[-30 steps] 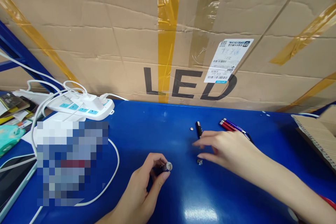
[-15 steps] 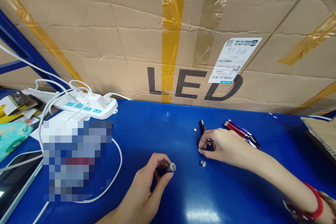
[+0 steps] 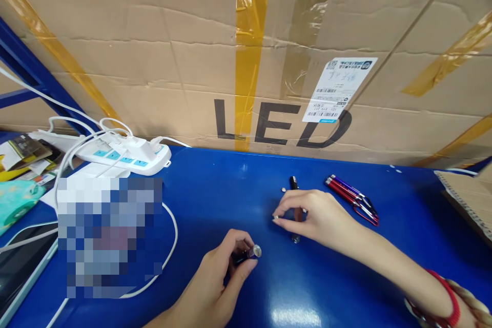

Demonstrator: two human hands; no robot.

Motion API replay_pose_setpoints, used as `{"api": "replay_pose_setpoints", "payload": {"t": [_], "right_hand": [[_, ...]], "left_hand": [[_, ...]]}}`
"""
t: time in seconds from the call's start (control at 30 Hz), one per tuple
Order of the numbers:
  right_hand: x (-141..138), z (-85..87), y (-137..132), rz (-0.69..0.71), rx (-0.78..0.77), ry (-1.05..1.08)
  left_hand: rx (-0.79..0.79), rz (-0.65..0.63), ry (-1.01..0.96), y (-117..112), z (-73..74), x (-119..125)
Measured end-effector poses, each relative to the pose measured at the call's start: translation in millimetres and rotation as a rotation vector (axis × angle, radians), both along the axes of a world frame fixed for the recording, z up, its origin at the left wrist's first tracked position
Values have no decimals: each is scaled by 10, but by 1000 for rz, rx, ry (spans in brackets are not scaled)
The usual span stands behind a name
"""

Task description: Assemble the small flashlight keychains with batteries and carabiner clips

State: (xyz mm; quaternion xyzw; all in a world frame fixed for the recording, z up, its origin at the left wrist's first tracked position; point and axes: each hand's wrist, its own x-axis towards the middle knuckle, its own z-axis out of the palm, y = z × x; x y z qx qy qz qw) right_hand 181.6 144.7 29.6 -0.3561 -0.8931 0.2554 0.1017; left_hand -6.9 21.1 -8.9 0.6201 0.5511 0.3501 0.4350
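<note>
My left hand (image 3: 221,277) is closed around a small dark penlight tube (image 3: 246,254), whose silvery round end faces right between thumb and forefinger. Right of it, my right hand (image 3: 307,215) pinches a tiny silvery button cell (image 3: 275,217) between thumb and fingertip, just above the table. Behind that hand lies a black tube (image 3: 294,182), partly covered by the fingers. Beside it is a small silvery disc (image 3: 283,189). Under the right hand, a little silvery cap (image 3: 295,239) rests on the table, partly hidden.
Red and purple penlights with clips (image 3: 351,196) lie right of my right hand on the blue table (image 3: 215,189). A large cardboard box (image 3: 184,61) stands behind. On the left are a white power strip (image 3: 154,161), cables, a tablet (image 3: 26,261) and a pixelated area.
My right hand has moved left, away from the black tube, carrying the tiny button cell. The left hand with the tube has shifted slightly right and down in view.
</note>
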Motion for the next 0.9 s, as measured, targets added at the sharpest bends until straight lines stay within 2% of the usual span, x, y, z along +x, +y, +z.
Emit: {"api": "replay_pose_setpoints", "payload": {"t": [0.1, 0.17, 0.27, 0.4, 0.57, 0.77, 0.9], "right_hand": [[-102, 8, -180, 74, -50, 313], [-145, 4, -293, 137, -68, 429], [-166, -19, -393, 188, -66, 496], [-174, -39, -394, 180, -81, 516], [-103, 63, -289, 149, -62, 309], [105, 166, -107, 74, 81, -267], [115, 123, -65, 111, 69, -355]], "left_hand": [[13, -7, -14, 0, -14, -6], [31, -8, -31, -3, -23, -12], [35, -3, -41, -11, -27, -15], [45, -2, -50, -9, -8, -8], [44, 20, -54, 0, 10, -5], [24, 77, -44, -17, 2, -15], [12, 91, -82, -24, 2, -19]]}}
